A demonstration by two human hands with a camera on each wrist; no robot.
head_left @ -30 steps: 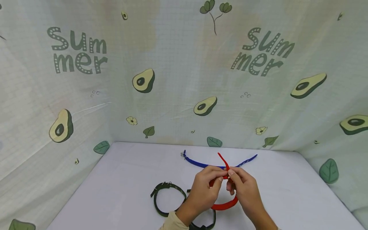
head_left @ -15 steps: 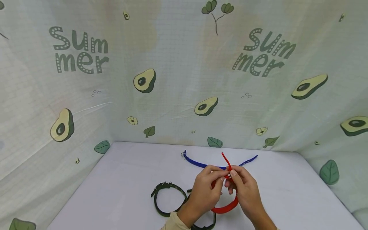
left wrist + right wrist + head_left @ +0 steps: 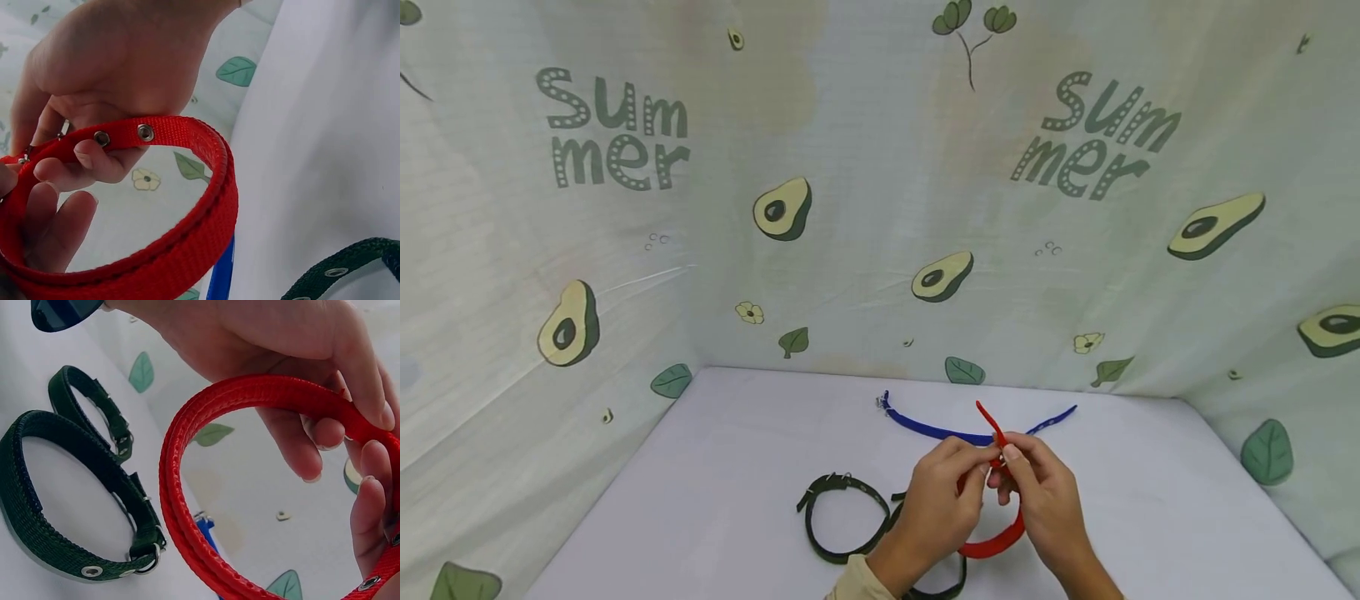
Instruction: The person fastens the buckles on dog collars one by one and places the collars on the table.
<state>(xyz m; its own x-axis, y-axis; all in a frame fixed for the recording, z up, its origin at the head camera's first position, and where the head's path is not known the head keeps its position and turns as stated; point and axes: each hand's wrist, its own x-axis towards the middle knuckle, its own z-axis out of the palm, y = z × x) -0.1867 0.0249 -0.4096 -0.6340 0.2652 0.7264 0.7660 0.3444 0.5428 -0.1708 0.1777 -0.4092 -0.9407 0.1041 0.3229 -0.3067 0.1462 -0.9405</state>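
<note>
A red webbing collar is held up in a loop between both hands, above the table. My left hand pinches it where its ends meet. On the other side of that spot, my right hand pinches it between thumb and fingers. The strap's narrow tip sticks up past the fingertips. Metal-ringed holes show along the red collar in the left wrist view; fingers hide most of the fastening. The padded band of the red collar curves wide in the right wrist view.
A blue collar lies stretched out behind the hands. Two dark green collars lie looped on the white table: one green collar at left, another green collar partly under the left forearm. A printed curtain stands behind.
The head view has shifted slightly. Both hands stay almost in place, still pinching the red collar, whose upright tip has moved only a little.
</note>
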